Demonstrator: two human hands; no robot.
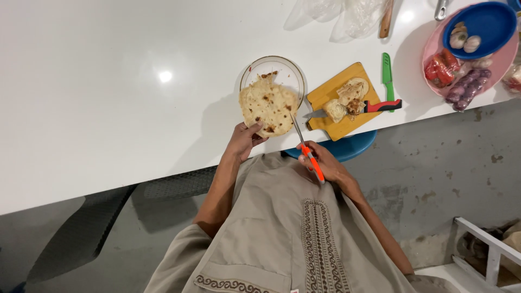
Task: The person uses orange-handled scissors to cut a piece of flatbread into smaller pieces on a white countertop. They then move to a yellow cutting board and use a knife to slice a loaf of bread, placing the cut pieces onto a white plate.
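Right now we see the flatbread (268, 106) held up over the glass plate (282, 68) near the table's (108, 81) front edge, our left hand (244, 140) pinching its lower rim. Just right of it, our right hand (320, 161) is closed around orange-handled scissors (306, 149), blades touching the bread's edge. Beyond lies a cutting board (342, 100) with a knife (374, 107).

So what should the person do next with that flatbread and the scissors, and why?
Probably close the blades on the flatbread's near edge. The left hand grips the flatbread over the glass plate, while the right hand holds the orange-handled scissors with the blade tips at that edge, and no cut shows yet.
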